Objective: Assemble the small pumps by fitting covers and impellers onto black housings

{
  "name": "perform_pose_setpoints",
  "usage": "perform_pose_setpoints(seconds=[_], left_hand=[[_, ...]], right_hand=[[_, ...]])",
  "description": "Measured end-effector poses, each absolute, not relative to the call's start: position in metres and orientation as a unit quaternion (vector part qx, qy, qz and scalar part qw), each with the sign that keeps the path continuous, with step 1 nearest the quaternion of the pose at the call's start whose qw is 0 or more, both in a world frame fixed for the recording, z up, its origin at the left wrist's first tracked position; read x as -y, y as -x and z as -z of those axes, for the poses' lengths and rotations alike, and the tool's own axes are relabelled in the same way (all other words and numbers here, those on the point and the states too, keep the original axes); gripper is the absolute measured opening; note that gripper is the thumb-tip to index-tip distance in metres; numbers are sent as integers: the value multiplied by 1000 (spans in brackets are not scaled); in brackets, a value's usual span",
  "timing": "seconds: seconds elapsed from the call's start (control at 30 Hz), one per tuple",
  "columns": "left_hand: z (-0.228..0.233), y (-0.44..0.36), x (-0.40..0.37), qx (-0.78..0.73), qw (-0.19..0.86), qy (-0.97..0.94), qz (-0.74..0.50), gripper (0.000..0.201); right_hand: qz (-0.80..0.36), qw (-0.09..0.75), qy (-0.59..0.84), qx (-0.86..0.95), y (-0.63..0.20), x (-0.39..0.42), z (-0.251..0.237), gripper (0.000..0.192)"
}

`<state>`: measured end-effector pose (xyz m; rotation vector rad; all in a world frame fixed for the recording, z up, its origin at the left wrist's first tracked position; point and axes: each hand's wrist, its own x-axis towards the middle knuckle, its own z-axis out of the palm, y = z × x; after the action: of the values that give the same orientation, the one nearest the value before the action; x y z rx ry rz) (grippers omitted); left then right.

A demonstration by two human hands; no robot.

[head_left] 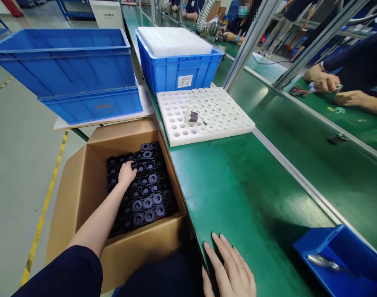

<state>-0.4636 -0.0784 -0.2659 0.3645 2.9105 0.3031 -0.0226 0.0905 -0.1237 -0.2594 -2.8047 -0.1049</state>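
My left hand (pixel 126 174) reaches down into an open cardboard box (pixel 67 198) on the left. Its fingers curl over one of the black round plastic parts (pixel 148 202), which stand in rows inside; the fingertips are partly hidden, and I cannot make out whether that part is lifted. Each black part has a ring-shaped top with a round centre. My right hand (pixel 230 268) rests on the near edge of the green work surface (pixel 225 177), fingers stretched out and holding nothing.
Beyond the box are stacked blue crates (pixel 83 70). A white foam tray (pixel 176 111) carries white round pieces and one dark-bodied part (pixel 193 116). Behind it stands a blue crate (pixel 182 68) with foam on top. A blue bin (pixel 346 264) holds a shiny metal object. Co-workers' hands (pixel 346 88) work across the frame.
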Motion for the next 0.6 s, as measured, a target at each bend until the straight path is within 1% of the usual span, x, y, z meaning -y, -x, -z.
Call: perform_pose_setpoints(seconds=[0.2, 0.33, 0.5, 0.6], left_hand=[[280, 449, 80, -970, 165, -171, -53, 37], [288, 443, 70, -967, 169, -191, -22, 38], [266, 447, 84, -969, 164, -185, 14, 36], [250, 431, 95, -966, 162, -201, 27, 36]], right_hand=[[21, 157, 97, 983, 24, -88, 120, 50], [8, 144, 104, 984, 23, -86, 117, 51], [6, 137, 112, 984, 22, -83, 113, 51], [7, 140, 110, 984, 23, -84, 112, 50]])
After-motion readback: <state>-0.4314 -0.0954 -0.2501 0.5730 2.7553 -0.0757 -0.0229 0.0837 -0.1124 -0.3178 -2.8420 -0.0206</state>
